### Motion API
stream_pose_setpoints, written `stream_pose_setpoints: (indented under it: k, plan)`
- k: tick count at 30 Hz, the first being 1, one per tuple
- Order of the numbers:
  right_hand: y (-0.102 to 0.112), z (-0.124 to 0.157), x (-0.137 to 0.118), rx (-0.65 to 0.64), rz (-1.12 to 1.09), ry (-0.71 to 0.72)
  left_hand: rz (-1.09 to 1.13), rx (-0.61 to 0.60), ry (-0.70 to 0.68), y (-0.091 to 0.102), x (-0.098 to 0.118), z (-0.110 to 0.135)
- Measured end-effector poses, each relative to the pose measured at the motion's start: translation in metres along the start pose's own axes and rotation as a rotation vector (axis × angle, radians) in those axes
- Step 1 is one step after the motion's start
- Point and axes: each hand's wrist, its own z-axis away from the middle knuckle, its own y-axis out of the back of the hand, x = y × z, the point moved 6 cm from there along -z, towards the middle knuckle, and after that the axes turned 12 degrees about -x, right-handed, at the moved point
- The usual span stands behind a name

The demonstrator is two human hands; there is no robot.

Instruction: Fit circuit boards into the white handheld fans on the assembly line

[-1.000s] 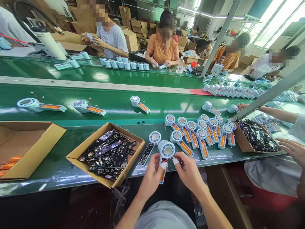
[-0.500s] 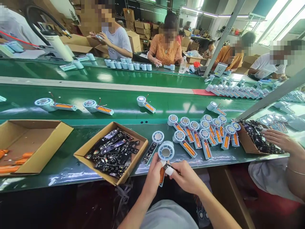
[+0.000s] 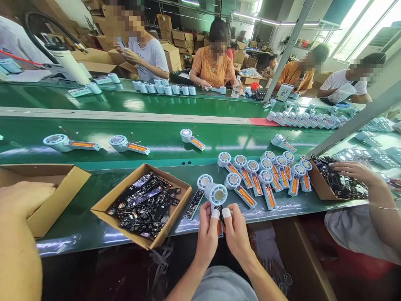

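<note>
Both my hands hold one small light-blue handheld fan shell [image 3: 218, 195] at the near edge of the green bench; its round head points away from me and an orange battery shows in its handle. My left hand [image 3: 208, 233] wraps the handle from the left. My right hand [image 3: 236, 234] pinches the handle from the right, with white finger cots on the tips of both hands. A loose black circuit board [image 3: 194, 203] lies just left of the fan. A cardboard box of black circuit boards [image 3: 143, 202] sits to my left.
Several fan shells with orange batteries [image 3: 266, 173] lie in a cluster to the right. Three more ride the green conveyor belt [image 3: 156, 136]. A neighbour's hand [image 3: 352, 169] reaches into a box of boards at right. Another person's arm [image 3: 19, 234] fills the lower left by an open carton [image 3: 67, 184].
My hands drew closer together on the fan's handle. The neighbour's hand at right moved onto the box of boards. An arm came into view at lower left.
</note>
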Motion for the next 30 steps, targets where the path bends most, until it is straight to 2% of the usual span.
stream_pose_setpoints:
  k: [3,5,7,14,21,25,28,30]
  plan:
    - [0.002,0.016,-0.015,-0.036,0.330,0.186,-0.040,0.044,0.008,0.007,0.005,-0.003]
    - [0.001,0.026,-0.020,-0.079,0.524,0.283,-0.027,0.013,0.005,0.005,0.008,-0.004]
    - [-0.002,0.030,-0.019,-0.113,0.612,0.320,-0.018,-0.014,-0.013,0.002,0.010,-0.004]
    - [-0.013,0.026,-0.014,-0.113,0.612,0.367,-0.007,0.034,-0.009,0.003,0.002,-0.007]
    - [0.001,0.029,-0.016,-0.156,0.634,0.339,0.015,0.018,-0.027,0.010,-0.006,-0.013]
    - [-0.002,0.028,-0.017,-0.136,0.624,0.318,0.017,0.030,-0.039,0.008,-0.005,-0.010]
    - [-0.011,0.026,-0.021,-0.118,0.715,0.314,0.014,0.037,-0.032,0.005,-0.004,-0.006]
    - [-0.012,0.023,-0.027,-0.190,0.795,0.300,0.004,0.033,-0.020,0.004,-0.002,-0.005]
